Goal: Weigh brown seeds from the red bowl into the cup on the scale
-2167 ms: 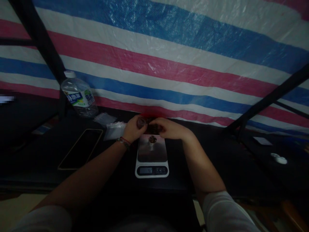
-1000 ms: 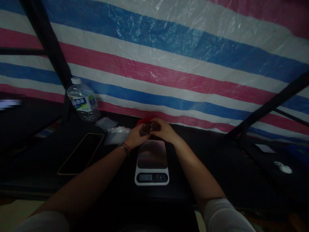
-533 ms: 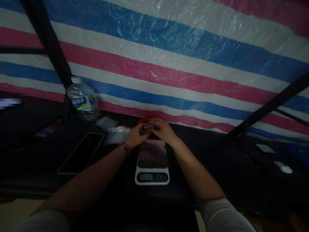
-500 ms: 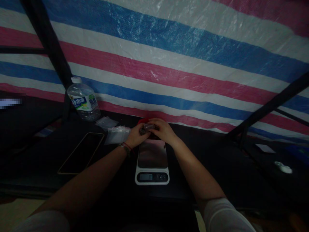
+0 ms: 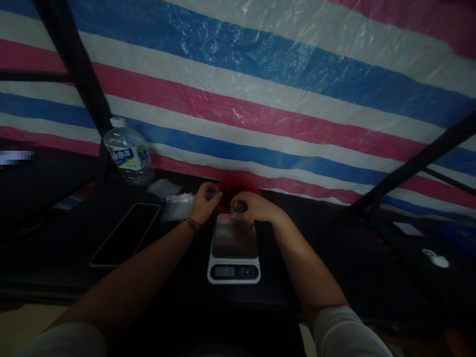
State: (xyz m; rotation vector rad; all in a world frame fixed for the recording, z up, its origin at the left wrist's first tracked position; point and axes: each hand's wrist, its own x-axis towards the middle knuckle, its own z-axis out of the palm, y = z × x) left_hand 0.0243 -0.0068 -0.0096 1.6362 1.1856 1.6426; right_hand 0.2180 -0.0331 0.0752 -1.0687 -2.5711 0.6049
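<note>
The left hand [image 5: 203, 203] pinched a small cap [image 5: 211, 191]; the right hand [image 5: 253, 208] gripped a clear cup [image 5: 237, 208] over the scale [image 5: 234, 245], steadying it before a red bowl [image 5: 238, 191].

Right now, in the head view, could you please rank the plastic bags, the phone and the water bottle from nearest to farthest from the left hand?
1. Plastic bags: just left of the left hand.
2. Phone: farther left, lying flat nearer the person.
3. Water bottle: far left, standing by the striped tarp.

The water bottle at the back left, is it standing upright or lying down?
Upright. The water bottle stands on the dark table, white cap on top, label band level, beside the black post.
</note>
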